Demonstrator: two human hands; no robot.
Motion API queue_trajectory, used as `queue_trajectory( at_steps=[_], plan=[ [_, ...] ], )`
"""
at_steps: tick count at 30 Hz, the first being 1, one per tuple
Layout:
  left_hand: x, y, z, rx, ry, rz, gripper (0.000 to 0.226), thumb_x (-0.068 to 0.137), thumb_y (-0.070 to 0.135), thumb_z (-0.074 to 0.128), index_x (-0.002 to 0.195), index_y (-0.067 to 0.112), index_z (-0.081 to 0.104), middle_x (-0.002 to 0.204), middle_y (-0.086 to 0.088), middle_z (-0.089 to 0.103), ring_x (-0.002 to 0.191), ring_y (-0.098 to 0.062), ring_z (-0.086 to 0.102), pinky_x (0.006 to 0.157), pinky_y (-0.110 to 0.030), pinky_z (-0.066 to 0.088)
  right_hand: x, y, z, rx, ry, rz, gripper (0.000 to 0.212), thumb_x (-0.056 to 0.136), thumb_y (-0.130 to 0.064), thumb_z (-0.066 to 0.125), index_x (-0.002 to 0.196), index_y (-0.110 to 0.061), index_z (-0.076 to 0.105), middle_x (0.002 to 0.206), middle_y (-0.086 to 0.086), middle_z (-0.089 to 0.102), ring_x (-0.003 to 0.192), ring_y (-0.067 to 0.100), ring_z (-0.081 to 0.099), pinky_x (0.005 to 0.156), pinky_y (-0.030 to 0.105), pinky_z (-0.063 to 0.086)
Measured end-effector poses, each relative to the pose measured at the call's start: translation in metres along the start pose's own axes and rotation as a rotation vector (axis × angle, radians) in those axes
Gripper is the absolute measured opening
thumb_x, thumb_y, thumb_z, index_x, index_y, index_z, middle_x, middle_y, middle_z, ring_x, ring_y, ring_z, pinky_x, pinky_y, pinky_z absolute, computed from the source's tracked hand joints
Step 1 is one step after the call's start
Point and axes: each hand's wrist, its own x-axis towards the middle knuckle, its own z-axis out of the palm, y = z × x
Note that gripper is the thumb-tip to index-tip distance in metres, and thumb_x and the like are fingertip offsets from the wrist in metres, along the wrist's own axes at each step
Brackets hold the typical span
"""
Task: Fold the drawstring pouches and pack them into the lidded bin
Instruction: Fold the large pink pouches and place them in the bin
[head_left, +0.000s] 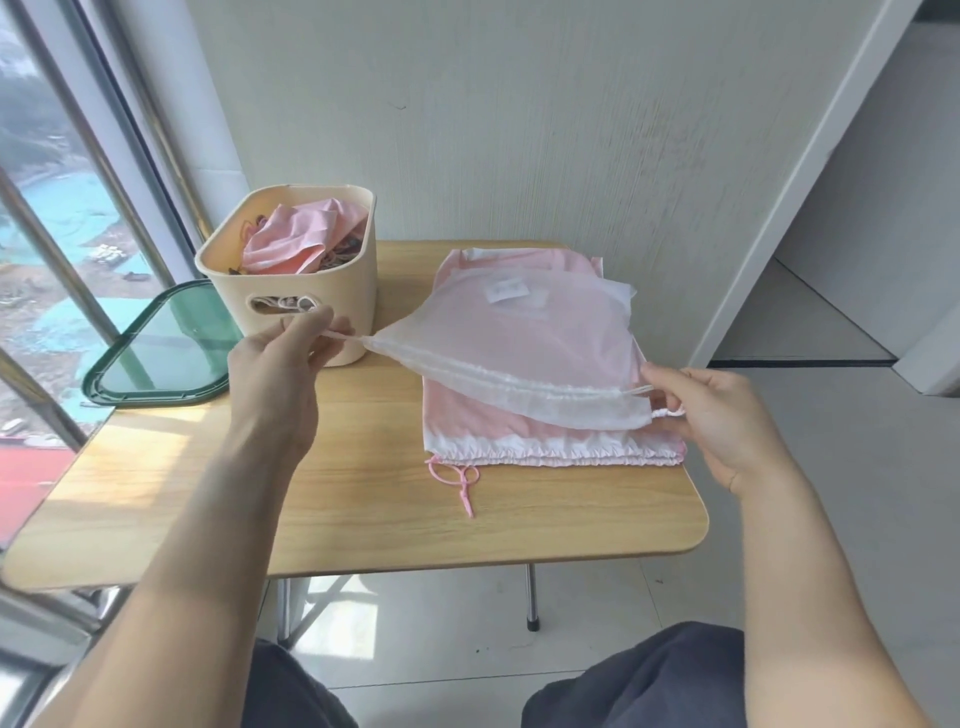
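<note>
A sheer white drawstring pouch (519, 343) is lifted at its gathered top edge above a pile of pink pouches (519, 431) on the right half of the wooden table (337, 499). My left hand (283, 374) pinches the white cord at the pouch's left end, in front of the bin. My right hand (722, 421) pinches the cord and the pouch's corner at the right end. The cream bin (291, 270) stands at the back left, holding pink pouches (296, 236). Its green lid (161, 348) lies to the bin's left.
A pink cord (457, 480) trails from the pile toward the table's front edge. A window runs along the left, a white wall stands behind the table, and a doorway opens at the right. My knees are below the front edge.
</note>
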Motion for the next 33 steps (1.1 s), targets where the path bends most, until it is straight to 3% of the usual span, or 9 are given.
queue_trajectory(
  at_steps=[5, 8, 13, 15, 18, 20, 22, 27, 33],
  plan=[
    [-0.007, 0.002, 0.009, -0.262, -0.273, -0.030, 0.037, 0.103, 0.028, 0.045, 0.072, 0.010, 0.052, 0.071, -0.005, 0.065, 0.084, -0.026, 0.066, 0.091, -0.036, 0.054, -0.002, -0.006, 0.012, 0.252, -0.005, 0.102, 0.046, 0.092, -0.033, 0.069, 0.052, -0.014, 0.056, 0.085, 0.011, 0.076, 0.086, 0.023, 0.073, 0.085, 0.040, 0.056],
    [-0.010, 0.001, 0.014, -0.358, -0.236, -0.136, 0.043, 0.105, 0.032, 0.041, 0.065, 0.018, 0.042, 0.058, 0.002, 0.037, 0.056, -0.016, 0.041, 0.071, -0.029, 0.042, -0.002, -0.012, 0.013, 0.532, -0.008, 0.222, 0.057, 0.095, -0.036, 0.063, 0.042, -0.022, 0.052, 0.076, 0.004, 0.070, 0.078, 0.019, 0.070, 0.083, 0.033, 0.053],
    [-0.013, 0.007, 0.013, -0.354, -0.179, -0.218, 0.049, 0.106, 0.032, 0.038, 0.058, 0.022, 0.038, 0.052, 0.008, 0.015, 0.044, -0.010, 0.015, 0.046, -0.022, 0.033, -0.004, -0.015, 0.010, 0.969, -0.101, 0.265, 0.050, 0.101, -0.030, 0.053, 0.052, -0.018, 0.050, 0.083, 0.003, 0.072, 0.092, 0.022, 0.075, 0.085, 0.038, 0.057],
    [-0.014, 0.009, 0.011, -0.385, -0.165, -0.240, 0.044, 0.106, 0.032, 0.038, 0.063, 0.021, 0.040, 0.055, 0.008, 0.016, 0.046, -0.009, 0.016, 0.043, -0.020, 0.029, -0.004, -0.014, 0.011, 1.071, -0.135, 0.237, 0.044, 0.104, -0.024, 0.048, 0.061, -0.016, 0.054, 0.068, -0.003, 0.064, 0.076, 0.014, 0.073, 0.079, 0.037, 0.061],
    [-0.014, 0.009, 0.009, -0.335, -0.179, -0.264, 0.039, 0.106, 0.034, 0.037, 0.070, 0.020, 0.041, 0.062, 0.006, 0.018, 0.052, -0.010, 0.015, 0.043, -0.019, 0.019, -0.002, -0.012, 0.008, 1.181, -0.172, 0.292, 0.039, 0.102, -0.022, 0.047, 0.064, -0.017, 0.049, 0.054, -0.009, 0.042, 0.045, 0.004, 0.044, 0.059, 0.023, 0.057],
    [-0.013, 0.008, 0.006, -0.155, -0.207, -0.211, 0.038, 0.107, 0.033, 0.037, 0.072, 0.020, 0.039, 0.063, 0.005, 0.020, 0.056, -0.013, 0.013, 0.047, -0.023, 0.015, 0.001, -0.011, 0.005, 1.105, -0.175, 0.328, 0.037, 0.097, -0.022, 0.050, 0.061, -0.019, 0.045, 0.052, -0.009, 0.032, 0.041, 0.006, 0.026, 0.041, 0.017, 0.034],
    [-0.010, 0.005, 0.002, 0.101, -0.241, -0.073, 0.036, 0.107, 0.030, 0.041, 0.072, 0.020, 0.036, 0.061, 0.006, 0.024, 0.057, -0.014, 0.015, 0.050, -0.025, 0.016, 0.003, -0.010, 0.002, 0.889, -0.091, 0.307, 0.040, 0.098, -0.022, 0.049, 0.058, -0.020, 0.042, 0.049, -0.008, 0.027, 0.039, 0.007, 0.019, 0.035, 0.019, 0.021],
    [-0.010, -0.004, -0.003, 0.499, -0.251, 0.185, 0.043, 0.097, 0.032, 0.063, 0.085, -0.008, 0.055, 0.056, -0.006, 0.040, 0.047, -0.013, 0.038, 0.051, -0.026, 0.036, 0.007, -0.004, -0.002, 0.486, 0.058, 0.233, 0.040, 0.103, -0.023, 0.043, 0.063, -0.019, 0.040, 0.049, -0.006, 0.023, 0.036, 0.009, 0.015, 0.034, 0.021, 0.016],
    [-0.012, -0.002, -0.005, 0.661, -0.296, 0.234, 0.049, 0.098, 0.039, 0.057, 0.076, -0.004, 0.049, 0.064, -0.006, 0.038, 0.058, -0.016, 0.037, 0.059, -0.033, 0.034, -0.002, -0.004, 0.010, 0.125, -0.011, 0.073, 0.038, 0.105, -0.018, 0.040, 0.067, -0.016, 0.035, 0.054, -0.001, 0.023, 0.041, 0.010, 0.015, 0.041, 0.021, 0.012]
  ],
)
